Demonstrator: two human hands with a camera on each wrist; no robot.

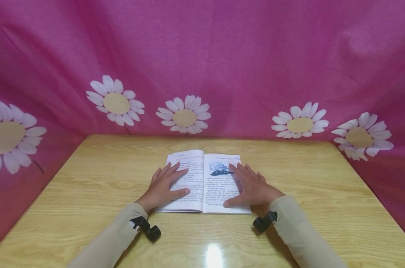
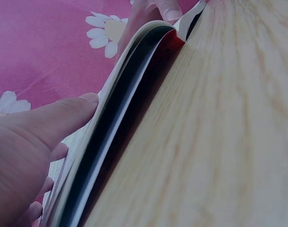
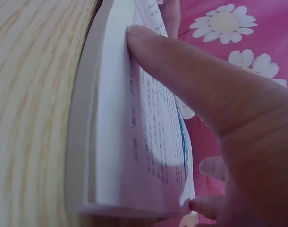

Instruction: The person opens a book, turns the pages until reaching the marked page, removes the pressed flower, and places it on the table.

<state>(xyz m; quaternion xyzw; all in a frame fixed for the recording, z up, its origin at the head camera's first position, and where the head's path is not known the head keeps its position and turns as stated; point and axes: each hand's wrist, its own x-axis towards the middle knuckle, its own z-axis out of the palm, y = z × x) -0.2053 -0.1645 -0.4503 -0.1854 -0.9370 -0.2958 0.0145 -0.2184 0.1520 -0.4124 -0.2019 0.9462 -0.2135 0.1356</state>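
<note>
An open book (image 1: 203, 186) lies on the wooden table, its left page full of text and its right page bearing a blue picture near the top. My left hand (image 1: 163, 186) rests spread on the left page, thumb toward the spine. On the right page lies my right hand (image 1: 254, 186), fingers splayed near the outer edge and thumb low on the page. In the left wrist view, the left thumb (image 2: 71, 113) touches the book's near edge, where the pages bow up. The right wrist view has the right thumb (image 3: 167, 56) pressing on the printed page.
The wooden table (image 1: 88, 186) stretches out on both sides of the book. Behind and beside it hangs a pink cloth (image 1: 222, 56) printed with white daisies. A small black camera (image 1: 152, 232) sits at the left wrist, another camera (image 1: 262, 223) at the right.
</note>
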